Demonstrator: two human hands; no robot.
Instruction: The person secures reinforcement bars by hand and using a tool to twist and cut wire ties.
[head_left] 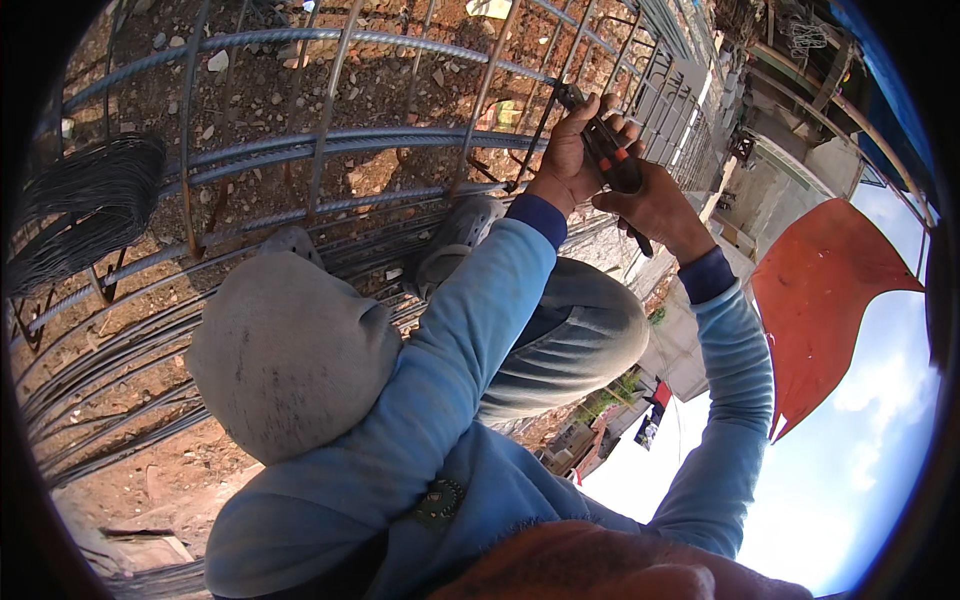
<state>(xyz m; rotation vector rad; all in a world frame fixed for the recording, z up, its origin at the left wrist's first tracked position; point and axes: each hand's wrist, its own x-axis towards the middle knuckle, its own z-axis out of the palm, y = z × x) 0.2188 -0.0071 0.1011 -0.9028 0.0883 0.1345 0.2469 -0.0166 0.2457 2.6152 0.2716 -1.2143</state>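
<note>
Both hands are on a pair of pliers point(607, 150) with black and orange grips, out in front of me. My left hand point(568, 165) is closed around the tool near its head, fingers wrapped over it. My right hand point(662, 205) grips the handles lower down, and one dark handle end sticks out below it. The dark head of the pliers lies against or just over a thin upright bar point(545, 125) of the rebar cage; I cannot tell whether the jaws hold anything. Ribbed rebars point(400, 138) run across from the left, crossed by thinner bars.
A coil of black tie wire point(85, 205) hangs over the bars at left. My knees point(295, 355) are bent close below my arms, my clogs point(470, 235) beside long rebars point(130, 340). Stony soil lies under the cage. An orange-red sheet point(825, 300) rises at right.
</note>
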